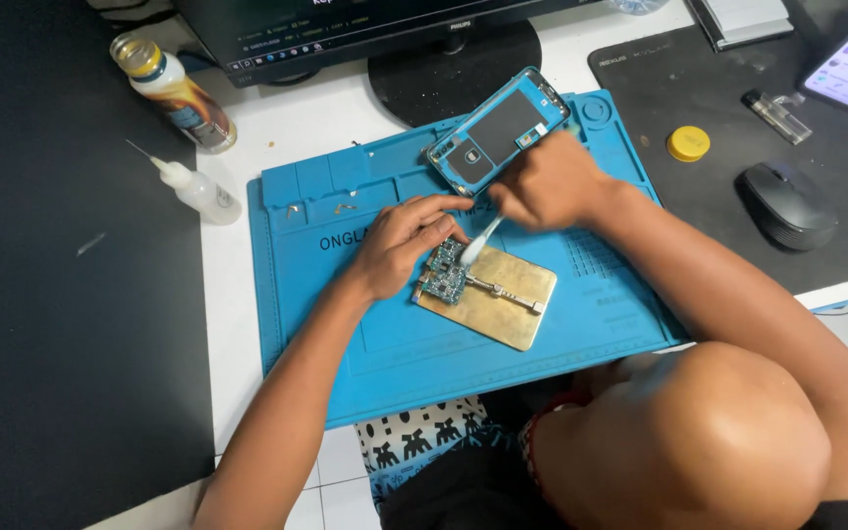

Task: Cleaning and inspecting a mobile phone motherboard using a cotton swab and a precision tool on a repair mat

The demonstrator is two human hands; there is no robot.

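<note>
A: What's biggest here?
B: The blue mat. At its centre sits a brass plate, with the board clamped on the plate's 9 o'clock edge.
A: And the hands?
B: The left hand presses curled fingers on the board from 10 o'clock. The right hand, at 1 o'clock of the board, pinches a white brush, tip on the board.
A: Anything else?
B: A phone frame at the mat's 12 o'clock; a mouse off at 3 o'clock.

We see bright, even overhead light, soft short shadows, a glossy highlight on the bare raised knee, motion blur on the right hand, mild wide-angle edge distortion.
</note>
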